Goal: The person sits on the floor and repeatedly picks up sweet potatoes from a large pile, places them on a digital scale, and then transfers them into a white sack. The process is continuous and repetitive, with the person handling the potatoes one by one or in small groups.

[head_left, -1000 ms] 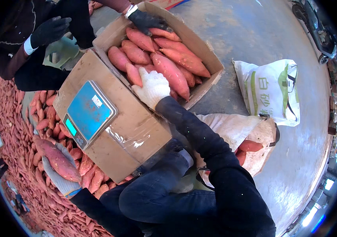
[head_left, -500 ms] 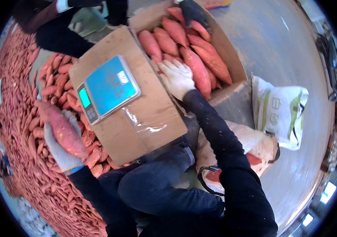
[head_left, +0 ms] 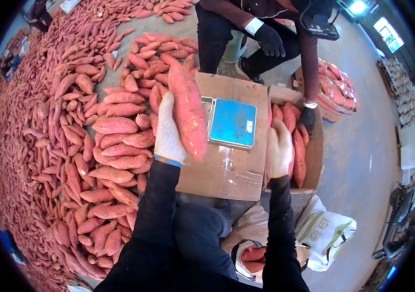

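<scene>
My left hand (head_left: 167, 131), in a white knit glove, is closed round a large, long sweet potato (head_left: 188, 109), held upright just left of the scale. A digital scale (head_left: 232, 121) with a blue top lies on a flat cardboard surface (head_left: 217, 173) in front of me; nothing rests on its plate. My right hand (head_left: 280, 150), also in a white glove, is over the near left side of an open carton (head_left: 317, 165). Its fingers stretch out over the sweet potatoes (head_left: 299, 158) inside. A co-worker's dark-gloved hand (head_left: 307, 120) reaches into the same carton from the far side.
A huge heap of sweet potatoes (head_left: 115, 125) covers the floor at left. The co-worker's other gloved hand (head_left: 270, 41) is by their knee. A filled carton (head_left: 339, 90) stands far right. Near my right arm are an open sack (head_left: 246, 231) and a white-green bag (head_left: 326, 233).
My view has turned, so the scene sits differently. The sweet potato in my left hand has come up beside the scale. My right hand remains at the carton.
</scene>
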A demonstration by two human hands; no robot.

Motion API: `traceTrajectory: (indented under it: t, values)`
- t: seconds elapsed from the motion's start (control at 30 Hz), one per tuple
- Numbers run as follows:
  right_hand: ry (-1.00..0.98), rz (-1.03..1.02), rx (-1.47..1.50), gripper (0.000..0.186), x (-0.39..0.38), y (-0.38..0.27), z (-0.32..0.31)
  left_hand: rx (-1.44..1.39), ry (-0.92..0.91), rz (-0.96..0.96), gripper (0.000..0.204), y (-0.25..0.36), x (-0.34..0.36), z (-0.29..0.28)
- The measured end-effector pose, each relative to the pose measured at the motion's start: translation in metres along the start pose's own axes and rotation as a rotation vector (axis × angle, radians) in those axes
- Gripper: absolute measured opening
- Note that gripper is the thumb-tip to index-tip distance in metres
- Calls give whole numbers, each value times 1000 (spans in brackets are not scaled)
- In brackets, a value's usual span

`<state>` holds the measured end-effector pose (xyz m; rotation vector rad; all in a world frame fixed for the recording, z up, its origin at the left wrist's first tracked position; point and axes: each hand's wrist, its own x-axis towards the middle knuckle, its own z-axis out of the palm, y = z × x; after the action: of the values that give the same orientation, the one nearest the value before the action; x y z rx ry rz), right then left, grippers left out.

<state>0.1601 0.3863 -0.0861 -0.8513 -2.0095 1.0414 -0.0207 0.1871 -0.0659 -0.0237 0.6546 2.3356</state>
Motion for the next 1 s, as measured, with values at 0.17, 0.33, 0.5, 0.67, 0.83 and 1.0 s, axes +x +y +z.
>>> traceTrajectory:
  t: [0.17, 0.33, 0.5, 0.67, 0.83, 1.0]
  values:
    - [-433, 219, 471, 56, -22, -106, 61, -139, -149, -73, 46, -3, -4, 9]
    - [-411, 233, 570, 68, -35, -131, 90, -280, -11, -22, 55, -16, -3, -12]
    - [-350, 321, 597, 80, -42, -127, 81, 782, 136, 208, 53, -12, 6, 0]
    - [-121, 13, -226, 86, -32, -75, 78, 375, 295, 261, 55, 19, 7, 7]
    - [-112, 4, -606, 90, -33, -48, 98, 264, 242, 169, 52, 34, 6, -2]
    - [-84, 33, -746, 86, -28, -41, 116, 264, 212, 166, 46, 33, 6, -6]
